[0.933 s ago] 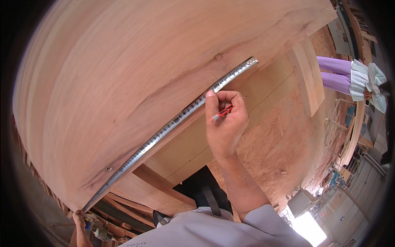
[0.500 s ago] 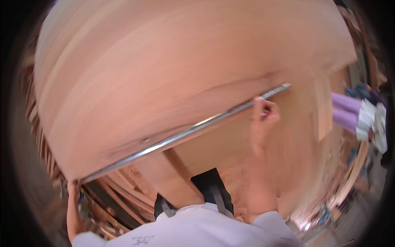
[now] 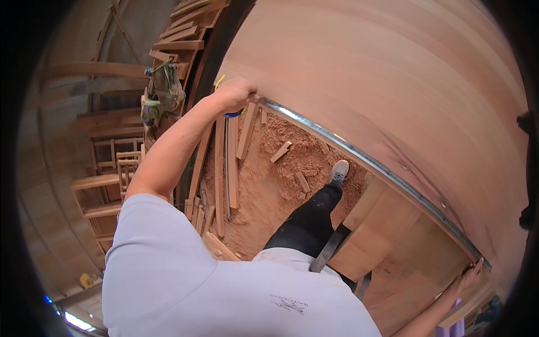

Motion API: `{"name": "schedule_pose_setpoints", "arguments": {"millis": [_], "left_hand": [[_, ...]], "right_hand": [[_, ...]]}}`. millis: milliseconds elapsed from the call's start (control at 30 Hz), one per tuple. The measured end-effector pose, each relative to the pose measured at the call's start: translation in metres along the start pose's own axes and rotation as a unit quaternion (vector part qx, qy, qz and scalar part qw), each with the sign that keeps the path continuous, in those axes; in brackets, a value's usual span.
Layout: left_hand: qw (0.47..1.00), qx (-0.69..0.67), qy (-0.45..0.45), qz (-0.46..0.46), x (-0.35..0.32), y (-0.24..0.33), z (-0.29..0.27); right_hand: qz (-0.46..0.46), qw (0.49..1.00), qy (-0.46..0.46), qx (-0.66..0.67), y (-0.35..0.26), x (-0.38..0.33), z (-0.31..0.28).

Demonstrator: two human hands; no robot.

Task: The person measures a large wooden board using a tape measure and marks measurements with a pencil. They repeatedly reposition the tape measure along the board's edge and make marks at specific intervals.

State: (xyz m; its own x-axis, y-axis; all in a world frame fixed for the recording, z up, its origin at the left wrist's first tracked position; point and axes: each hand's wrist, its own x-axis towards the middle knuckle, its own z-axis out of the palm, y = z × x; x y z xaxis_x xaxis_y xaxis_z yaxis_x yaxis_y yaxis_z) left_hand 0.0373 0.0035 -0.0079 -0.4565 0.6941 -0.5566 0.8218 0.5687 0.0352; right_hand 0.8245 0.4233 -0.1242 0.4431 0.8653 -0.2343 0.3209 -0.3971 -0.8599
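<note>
A long, shiny metal straightedge [image 3: 348, 147] lies along the near edge of a large pale wooden sheet [image 3: 393, 62], slanting from upper left to lower right. At its upper left end, by the sheet's corner, my left hand [image 3: 237, 94] is closed around it. A small blue and yellow item [image 3: 233, 114] shows just under that hand, partly hidden. At the lower right end my right hand [image 3: 469, 276] grips the straightedge, its fingertips at the sheet's edge. Dark knots mark the wood beside the metal.
Sawdust [image 3: 264, 163] with loose offcuts covers the floor below. Long wooden strips [image 3: 232, 163] stand at the left, and stacked timber [image 3: 182, 33] lies behind. A wooden board [image 3: 382, 224] extends under the sheet near my waist. A bag [image 3: 167, 87] hangs at the left.
My view has swung to the left end of the sheet. My right hand, earlier raised partway along the straightedge with something small and red in it, is now at its right end.
</note>
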Motion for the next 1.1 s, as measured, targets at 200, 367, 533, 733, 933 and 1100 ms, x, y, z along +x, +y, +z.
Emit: {"name": "schedule_pose_setpoints", "arguments": {"millis": [200,367,533,733,933,1100], "left_hand": [[0.999,-0.012,0.045,0.012,-0.001,-0.007,0.001],[0.994,-0.046,0.101,0.019,-0.003,-0.014,0.001],[0.992,-0.064,0.111,0.014,0.002,-0.016,0.013],[0.993,-0.083,0.085,0.001,0.003,-0.013,0.007],[0.992,-0.104,0.066,-0.003,-0.002,-0.016,0.006],[0.991,-0.114,0.071,0.009,0.002,-0.019,0.007]], "right_hand": [[-0.012,1.0,0.008,0.003,-0.003,0.011,-0.004],[-0.007,1.0,-0.013,0.021,-0.005,0.021,-0.014],[0.012,1.0,-0.007,0.017,-0.002,0.031,-0.017],[0.037,0.998,-0.017,-0.055,-0.005,0.035,-0.022],[0.013,1.0,-0.009,-0.003,-0.011,0.015,-0.004],[0.041,0.995,-0.017,-0.09,-0.011,0.027,-0.025]]}}
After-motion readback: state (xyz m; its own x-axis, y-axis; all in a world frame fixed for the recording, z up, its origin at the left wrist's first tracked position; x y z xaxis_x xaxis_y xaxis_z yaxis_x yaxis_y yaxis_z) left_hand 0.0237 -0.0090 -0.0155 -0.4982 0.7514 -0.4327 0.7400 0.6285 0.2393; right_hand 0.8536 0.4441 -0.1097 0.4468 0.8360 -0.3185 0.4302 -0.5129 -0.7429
